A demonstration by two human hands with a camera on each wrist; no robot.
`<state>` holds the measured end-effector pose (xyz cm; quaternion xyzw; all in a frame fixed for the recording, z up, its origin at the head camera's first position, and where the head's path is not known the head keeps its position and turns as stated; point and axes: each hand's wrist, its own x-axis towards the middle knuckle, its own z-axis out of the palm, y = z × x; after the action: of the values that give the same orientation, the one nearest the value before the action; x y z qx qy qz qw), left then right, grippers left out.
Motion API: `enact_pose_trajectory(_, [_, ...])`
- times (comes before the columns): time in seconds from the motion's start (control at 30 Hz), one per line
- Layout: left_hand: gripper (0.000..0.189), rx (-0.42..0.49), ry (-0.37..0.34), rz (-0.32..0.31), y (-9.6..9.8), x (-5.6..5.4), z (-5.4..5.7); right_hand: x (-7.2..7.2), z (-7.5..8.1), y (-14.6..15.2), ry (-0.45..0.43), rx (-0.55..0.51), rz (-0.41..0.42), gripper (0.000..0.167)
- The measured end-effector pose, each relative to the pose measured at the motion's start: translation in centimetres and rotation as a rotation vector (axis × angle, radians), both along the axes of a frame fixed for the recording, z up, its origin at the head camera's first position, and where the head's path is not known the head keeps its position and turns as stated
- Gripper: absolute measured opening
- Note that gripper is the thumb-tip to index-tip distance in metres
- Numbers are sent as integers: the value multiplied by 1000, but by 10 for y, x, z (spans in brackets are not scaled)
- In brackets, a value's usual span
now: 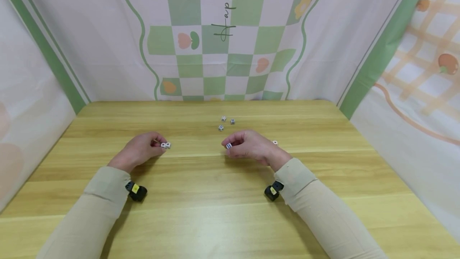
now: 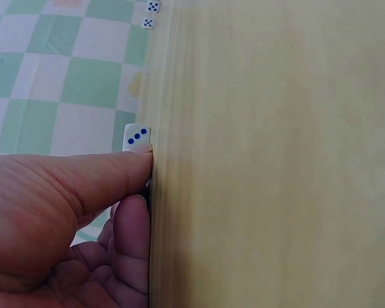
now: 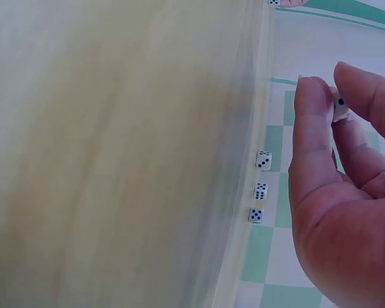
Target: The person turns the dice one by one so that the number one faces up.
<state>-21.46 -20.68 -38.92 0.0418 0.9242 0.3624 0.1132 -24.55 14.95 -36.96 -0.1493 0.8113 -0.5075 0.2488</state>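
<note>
My left hand [image 1: 141, 150] is low over the left part of the wooden table, thumb and forefinger pinching a white die [image 1: 163, 146]. Directly against that one, on its right, is a second white die [image 1: 168, 145]. In the left wrist view, a die with three blue dots [image 2: 137, 136] shows past the thumb tip. Near the table's middle, my right hand [image 1: 253, 146] pinches a die [image 1: 229, 146] between thumb and fingertips; the right wrist view shows part of this held die [image 3: 340, 106], raised off the tabletop.
Three loose dice lie beyond the right hand: a back die [image 1: 223, 118], a right one [image 1: 232, 121] and a nearer one [image 1: 221, 128]. Another die [image 1: 274, 142] is partly hidden behind the right wrist. A patterned cloth [image 1: 244, 39] hangs at the table's [image 1: 201, 211] far edge.
</note>
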Motion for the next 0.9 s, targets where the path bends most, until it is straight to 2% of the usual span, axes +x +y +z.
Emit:
enact_pose_trajectory(0.3, [18,-2,3,-4,0,-1,-1,0,-1,0,-28,-59,21,36])
enact_pose_trajectory(0.53, [19,2,2,-3,1,0,-1,1,-1,-1,-67,-116,-9,24])
enact_pose_trajectory(0.7, [19,-3,5,-5,1,0,-1,1,0,0,-48,-82,-26,24])
enact_pose_trajectory(0.9, [20,-9,8,-6,0,-1,-2,0,-1,1,-8,-38,-13,33])
